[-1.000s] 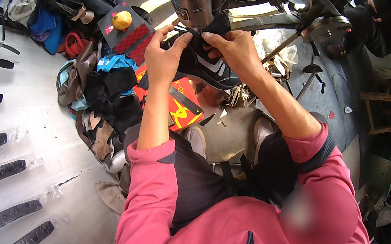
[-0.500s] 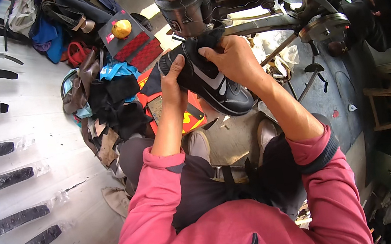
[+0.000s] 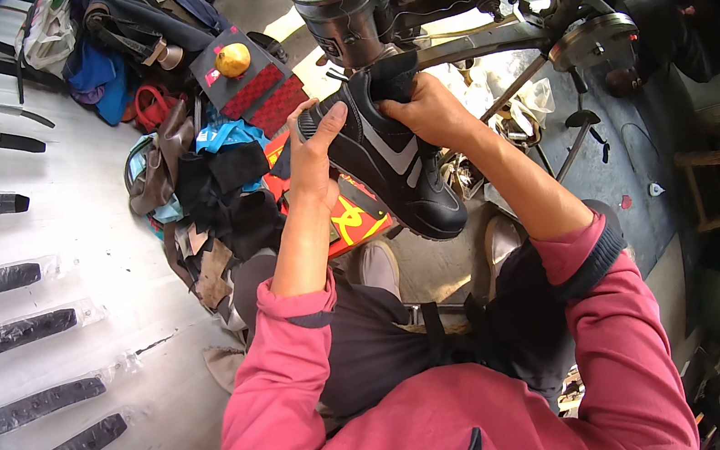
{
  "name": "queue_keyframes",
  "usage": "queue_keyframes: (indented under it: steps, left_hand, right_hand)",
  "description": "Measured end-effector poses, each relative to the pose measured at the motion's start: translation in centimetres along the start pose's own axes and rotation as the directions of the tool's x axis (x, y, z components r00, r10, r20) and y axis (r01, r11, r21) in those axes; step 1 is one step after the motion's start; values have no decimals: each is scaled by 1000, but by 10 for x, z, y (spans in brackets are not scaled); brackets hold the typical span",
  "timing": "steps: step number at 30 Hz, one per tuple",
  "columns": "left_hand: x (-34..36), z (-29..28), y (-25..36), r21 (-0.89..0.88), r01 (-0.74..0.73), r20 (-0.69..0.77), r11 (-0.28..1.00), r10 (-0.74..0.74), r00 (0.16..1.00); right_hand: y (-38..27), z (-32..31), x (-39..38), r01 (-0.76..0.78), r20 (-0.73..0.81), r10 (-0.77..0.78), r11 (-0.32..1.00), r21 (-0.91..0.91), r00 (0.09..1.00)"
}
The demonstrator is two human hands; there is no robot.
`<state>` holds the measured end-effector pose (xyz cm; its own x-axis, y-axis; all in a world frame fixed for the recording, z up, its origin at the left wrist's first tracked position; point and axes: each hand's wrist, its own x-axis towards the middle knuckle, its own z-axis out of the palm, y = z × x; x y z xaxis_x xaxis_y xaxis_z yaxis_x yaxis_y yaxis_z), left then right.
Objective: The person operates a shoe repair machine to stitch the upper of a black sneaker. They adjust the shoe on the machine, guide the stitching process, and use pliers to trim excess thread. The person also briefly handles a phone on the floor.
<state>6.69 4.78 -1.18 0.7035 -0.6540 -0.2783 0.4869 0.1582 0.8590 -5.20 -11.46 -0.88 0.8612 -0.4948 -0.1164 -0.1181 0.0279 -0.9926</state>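
Note:
A black shoe with grey stripes (image 3: pixel 397 160) is held up at the sewing machine's metal cylinder (image 3: pixel 335 17), toe down toward me. My left hand (image 3: pixel 316 153) grips its heel end, thumb over the side. My right hand (image 3: pixel 427 110) is closed on the shoe's collar beside a black fabric piece (image 3: pixel 395 77), its fingertips partly hidden.
A cluttered pile of bags and fabric scraps (image 3: pixel 226 188), a dark box with yellow fruit (image 3: pixel 232 60), and a red-and-yellow box (image 3: pixel 359 216) lie left and below. Wrapped strips (image 3: pixel 16 333) lie on a pale surface at left. A wooden frame (image 3: pixel 710 159) and dark shapes are at right.
The shoe has come into fuller view, turned toe-down, and then shifted slightly lower. My hands have changed their hold, the right moving to the collar and the left lower on the heel.

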Motion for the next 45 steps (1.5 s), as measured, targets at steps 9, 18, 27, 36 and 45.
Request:
queue_keyframes:
  steps: [9, 18, 27, 36, 45]
  left_hand:
    - [4, -1, 16, 248, -212, 63, 945, 202, 977]
    - [1, 1, 13, 247, -120, 23, 962, 118, 993]
    - [1, 5, 15, 196, -127, 30, 972, 123, 992]
    - [2, 3, 23, 188, -95, 39, 978, 89, 995]
    - [5, -5, 17, 217, -55, 75, 975, 39, 996]
  right_hand:
    - [-2, -1, -5, -62, 92, 47, 984, 169, 995]
    - [-33, -5, -19, -110, -89, 127, 979, 175, 988]
    - [-25, 16, -13, -96, -269, 156, 970, 224, 951]
    - [-25, 22, -20, -63, -277, 172, 930, 361, 945]
    - [-12, 23, -14, 25, -318, -41, 998, -54, 947]
